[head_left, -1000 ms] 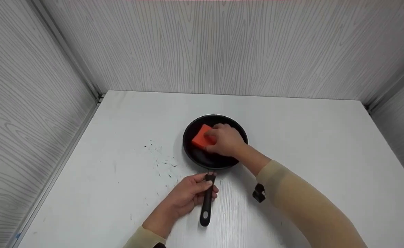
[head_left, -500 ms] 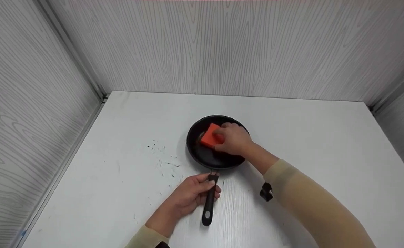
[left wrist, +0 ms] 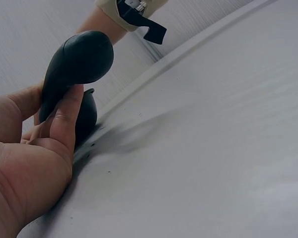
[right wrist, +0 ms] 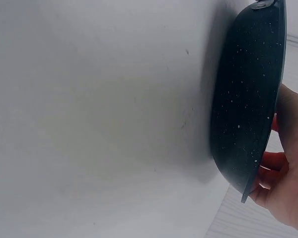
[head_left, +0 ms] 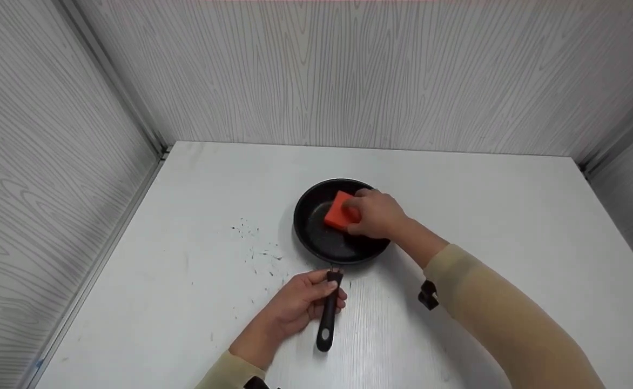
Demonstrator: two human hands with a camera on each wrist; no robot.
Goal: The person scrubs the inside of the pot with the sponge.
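A black frying pan (head_left: 316, 237) with a long black handle (head_left: 327, 324) is at the middle of the white table. My left hand (head_left: 300, 302) grips the handle close to the pan, thumb on top and fingers beneath; the left wrist view shows the handle's rounded end (left wrist: 89, 57) over the fingers. Inside the pan, my right hand (head_left: 378, 213) holds an orange sponge (head_left: 338, 212) against the bottom, right of centre. In the right wrist view the pan's speckled outer wall (right wrist: 246, 94) hides the sponge and most of the fingers.
Dark specks and scratches (head_left: 262, 254) mark the table (head_left: 187, 302) left of the pan. A grey wood-grain panel (head_left: 349, 75) rises behind the table, with another side panel (head_left: 35, 162) on the left. Small black devices (head_left: 429, 295) are strapped at the sleeves.
My right hand has slid the sponge rightward across the pan bottom, baring more of its left part. My left hand keeps its grip on the handle.
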